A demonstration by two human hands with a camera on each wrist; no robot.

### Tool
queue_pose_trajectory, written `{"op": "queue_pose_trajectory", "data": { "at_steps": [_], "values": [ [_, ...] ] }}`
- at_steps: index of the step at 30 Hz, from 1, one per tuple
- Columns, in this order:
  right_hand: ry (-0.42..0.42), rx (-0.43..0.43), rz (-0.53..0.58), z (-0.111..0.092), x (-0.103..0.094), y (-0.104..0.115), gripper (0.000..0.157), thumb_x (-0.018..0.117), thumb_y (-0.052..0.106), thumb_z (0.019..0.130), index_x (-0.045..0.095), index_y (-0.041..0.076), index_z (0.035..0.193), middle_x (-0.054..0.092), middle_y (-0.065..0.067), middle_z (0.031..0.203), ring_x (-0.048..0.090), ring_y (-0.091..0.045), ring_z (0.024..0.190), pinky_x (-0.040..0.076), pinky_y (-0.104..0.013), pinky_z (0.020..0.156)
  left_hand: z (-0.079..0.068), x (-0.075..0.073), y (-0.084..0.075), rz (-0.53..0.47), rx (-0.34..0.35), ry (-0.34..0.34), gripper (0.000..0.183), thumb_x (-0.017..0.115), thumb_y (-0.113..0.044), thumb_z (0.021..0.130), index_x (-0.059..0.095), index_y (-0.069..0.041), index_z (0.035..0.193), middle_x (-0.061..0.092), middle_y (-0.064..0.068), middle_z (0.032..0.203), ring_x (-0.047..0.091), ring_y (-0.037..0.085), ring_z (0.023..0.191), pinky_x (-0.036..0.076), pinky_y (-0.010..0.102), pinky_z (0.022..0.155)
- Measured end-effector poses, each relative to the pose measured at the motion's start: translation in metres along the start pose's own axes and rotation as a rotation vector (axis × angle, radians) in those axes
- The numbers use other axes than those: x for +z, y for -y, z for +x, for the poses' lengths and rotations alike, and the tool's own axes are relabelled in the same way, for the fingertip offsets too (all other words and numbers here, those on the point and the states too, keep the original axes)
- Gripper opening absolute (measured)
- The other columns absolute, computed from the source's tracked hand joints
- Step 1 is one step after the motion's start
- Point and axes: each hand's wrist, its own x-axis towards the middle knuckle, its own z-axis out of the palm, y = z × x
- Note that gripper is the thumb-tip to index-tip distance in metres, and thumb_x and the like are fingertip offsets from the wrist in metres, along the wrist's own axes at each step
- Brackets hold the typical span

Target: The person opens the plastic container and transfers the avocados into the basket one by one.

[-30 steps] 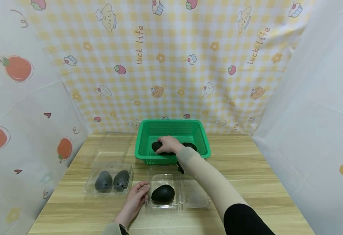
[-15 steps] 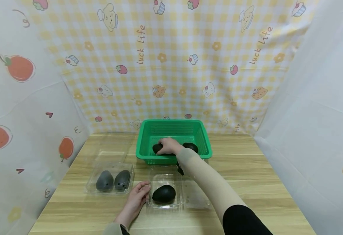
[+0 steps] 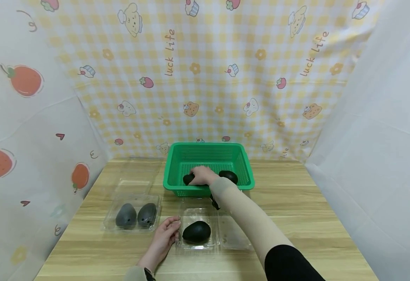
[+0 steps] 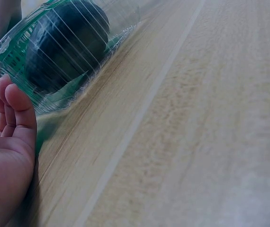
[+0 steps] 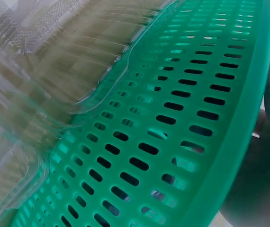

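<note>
By the right hand (image 3: 202, 175), a dark fruit (image 3: 188, 179) is gripped inside the green basket (image 3: 208, 144). The wall of the clear box (image 3: 196, 213) is touched by the left hand (image 3: 165, 235), perhaps so that sliding is prevented; whether its rim is pinched cannot be told. Another fruit (image 3: 196, 232) is held in this box, set just before the basket, probably so that the reach is kept short.

The basket (image 3: 180, 188) is smooth plastic, the clear containers (image 3: 195, 213) glossy plastic, the tabletop (image 3: 296, 218) wood-grained.
</note>
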Motion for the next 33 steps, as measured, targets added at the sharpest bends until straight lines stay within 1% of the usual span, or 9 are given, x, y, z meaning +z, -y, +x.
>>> {"op": "queue_pose_trajectory", "data": {
  "at_steps": [3, 6, 13, 20, 25, 33],
  "values": [
    [0.014, 0.010, -0.005, 0.0008, 0.0008, 0.0008, 0.050, 0.067, 0.039, 0.090, 0.057, 0.016, 0.134, 0.056, -0.003, 0.134, 0.048, -0.026, 0.126, 0.024, -0.052, 0.112, 0.0002, -0.0004, 0.0005, 0.002, 0.000, 0.001, 0.025, 0.059, -0.008, 0.096, 0.051, 0.002, 0.117, 0.054, -0.002, 0.079, 0.049, 0.008, 0.060, 0.045, 0.020, 0.055],
    [0.027, 0.018, -0.005, 0.0004, 0.0004, 0.0018, 0.050, 0.066, 0.039, 0.091, 0.057, 0.016, 0.135, 0.055, -0.003, 0.135, 0.046, -0.025, 0.128, 0.020, -0.054, 0.112, 0.0003, -0.0004, 0.0004, 0.003, -0.002, 0.000, 0.024, 0.059, -0.008, 0.096, 0.051, 0.001, 0.117, 0.054, -0.002, 0.079, 0.049, 0.008, 0.060, 0.045, 0.020, 0.055],
    [0.046, 0.020, 0.005, 0.0013, -0.0001, -0.0005, 0.049, 0.066, 0.038, 0.091, 0.058, 0.016, 0.134, 0.056, -0.003, 0.135, 0.047, -0.027, 0.127, 0.019, -0.059, 0.111, -0.0004, 0.0008, -0.0011, -0.001, -0.013, -0.008, 0.024, 0.059, -0.008, 0.096, 0.051, 0.001, 0.117, 0.054, -0.001, 0.079, 0.049, 0.009, 0.060, 0.045, 0.021, 0.055],
    [0.056, 0.049, 0.000, 0.0015, 0.0024, -0.0045, 0.050, 0.065, 0.039, 0.092, 0.057, 0.017, 0.135, 0.055, -0.003, 0.136, 0.045, -0.027, 0.129, 0.017, -0.059, 0.111, 0.0003, 0.0008, -0.0003, -0.008, -0.004, -0.006, 0.027, 0.059, -0.007, 0.096, 0.049, 0.003, 0.119, 0.054, -0.002, 0.080, 0.048, 0.008, 0.059, 0.044, 0.020, 0.055],
    [0.054, 0.066, 0.031, 0.0004, 0.0041, -0.0060, 0.049, 0.065, 0.038, 0.091, 0.057, 0.016, 0.134, 0.056, -0.003, 0.134, 0.046, -0.027, 0.128, 0.019, -0.058, 0.111, 0.0004, 0.0009, -0.0002, -0.017, -0.005, -0.012, 0.024, 0.059, -0.006, 0.095, 0.051, 0.002, 0.117, 0.054, -0.002, 0.079, 0.048, 0.008, 0.059, 0.044, 0.020, 0.054],
    [0.061, 0.070, 0.042, -0.0009, 0.0047, -0.0055, 0.050, 0.065, 0.038, 0.091, 0.057, 0.014, 0.134, 0.056, -0.005, 0.133, 0.049, -0.027, 0.124, 0.028, -0.054, 0.109, 0.0002, 0.0011, -0.0004, -0.016, -0.005, -0.006, 0.026, 0.059, -0.006, 0.095, 0.050, 0.003, 0.118, 0.054, -0.002, 0.079, 0.048, 0.008, 0.059, 0.044, 0.020, 0.054]
  ]
}}
